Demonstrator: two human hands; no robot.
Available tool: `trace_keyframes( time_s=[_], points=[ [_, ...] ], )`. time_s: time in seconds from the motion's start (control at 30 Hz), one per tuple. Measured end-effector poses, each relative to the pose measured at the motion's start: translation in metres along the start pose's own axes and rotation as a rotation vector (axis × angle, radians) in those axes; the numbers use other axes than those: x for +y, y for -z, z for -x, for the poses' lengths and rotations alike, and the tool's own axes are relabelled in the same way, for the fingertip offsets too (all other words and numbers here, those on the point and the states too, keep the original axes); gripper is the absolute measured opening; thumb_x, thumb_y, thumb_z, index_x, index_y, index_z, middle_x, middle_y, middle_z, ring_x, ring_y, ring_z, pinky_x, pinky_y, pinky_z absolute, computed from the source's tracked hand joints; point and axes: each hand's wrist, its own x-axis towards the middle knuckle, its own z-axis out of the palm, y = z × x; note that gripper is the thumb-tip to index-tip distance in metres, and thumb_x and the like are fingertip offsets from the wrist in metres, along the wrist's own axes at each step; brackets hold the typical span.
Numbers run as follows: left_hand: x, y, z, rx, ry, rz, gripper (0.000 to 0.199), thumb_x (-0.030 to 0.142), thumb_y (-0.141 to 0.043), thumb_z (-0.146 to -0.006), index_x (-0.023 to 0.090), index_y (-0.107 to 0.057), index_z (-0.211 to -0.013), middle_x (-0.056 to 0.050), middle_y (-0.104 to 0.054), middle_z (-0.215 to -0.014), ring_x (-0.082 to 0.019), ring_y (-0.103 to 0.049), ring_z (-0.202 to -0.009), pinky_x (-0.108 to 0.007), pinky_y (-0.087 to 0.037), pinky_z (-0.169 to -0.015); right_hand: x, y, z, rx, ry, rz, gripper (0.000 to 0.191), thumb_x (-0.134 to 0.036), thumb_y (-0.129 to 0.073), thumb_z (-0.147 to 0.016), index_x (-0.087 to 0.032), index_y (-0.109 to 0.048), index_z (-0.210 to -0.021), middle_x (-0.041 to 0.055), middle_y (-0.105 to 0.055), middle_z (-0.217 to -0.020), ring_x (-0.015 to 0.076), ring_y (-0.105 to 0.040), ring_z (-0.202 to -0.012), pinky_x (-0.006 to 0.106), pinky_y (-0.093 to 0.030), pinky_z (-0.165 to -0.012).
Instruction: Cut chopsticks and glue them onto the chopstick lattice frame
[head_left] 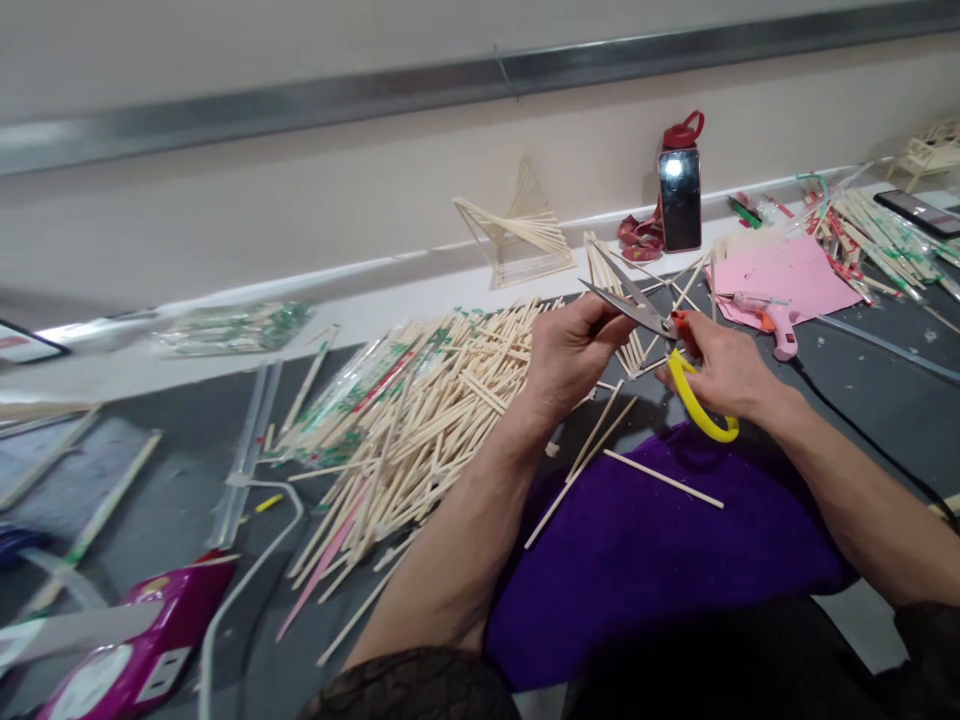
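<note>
My right hand [727, 368] is closed around the scissors [643, 308] near their pivot. One yellow handle loop hangs below that hand, and the blades stand apart, pointing up and left. My left hand [568, 358] is closed beside the lower blade, its fingertips behind or against it. What those fingers pinch is hidden. Behind the scissors stands a frame of joined wooden sticks [634, 350], partly covered by my hands. Below, a loose stick [664, 478] lies on the purple cloth [675, 560] over my lap, with two more sticks at its left.
A large pile of wooden sticks [457, 400] lies left of my hands. A pink glue gun [780, 318] rests by pink paper [795, 275] at right, its cord trailing along the table. A finished-looking stick model [525, 235] and a phone [681, 200] stand against the wall.
</note>
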Motion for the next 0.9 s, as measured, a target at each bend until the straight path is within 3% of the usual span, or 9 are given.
trace_keyframes(
  time_s=[0.17, 0.37, 0.9],
  points=[
    [-0.004, 0.0, 0.0, -0.05, -0.029, 0.055, 0.018, 0.032, -0.061, -0.088, 0.018, -0.071, -0.083, 0.002, -0.063, -0.06, -0.009, -0.057, -0.055, -0.021, -0.044, -0.055, 0.005, -0.003, -0.001, 0.046, 0.061, 0.031, 0.042, -0.053, -0.06, -0.075, -0.018, -0.052, -0.098, 0.007, -0.062, -0.09, 0.0208, -0.055, -0.074, 0.031, -0.033, -0.06],
    [-0.003, 0.005, -0.001, -0.113, -0.086, 0.065, 0.04, 0.041, -0.052, -0.094, 0.017, -0.061, -0.064, 0.001, -0.059, -0.057, -0.009, -0.055, -0.054, -0.02, -0.043, -0.055, 0.002, -0.001, 0.0, 0.05, 0.085, 0.007, 0.053, -0.061, -0.062, -0.073, -0.017, -0.054, -0.101, 0.0067, -0.061, -0.09, 0.0208, -0.053, -0.076, 0.031, -0.031, -0.061],
    [0.004, 0.012, -0.002, -0.186, -0.177, -0.118, 0.042, 0.047, -0.044, -0.096, 0.019, -0.064, -0.072, 0.001, -0.059, -0.057, -0.01, -0.053, -0.052, -0.023, -0.04, -0.051, -0.001, 0.002, 0.003, -0.059, 0.044, -0.064, 0.051, -0.06, -0.06, -0.074, -0.018, -0.052, -0.102, 0.0071, -0.062, -0.092, 0.0204, -0.054, -0.074, 0.03, -0.031, -0.06]
  ],
)
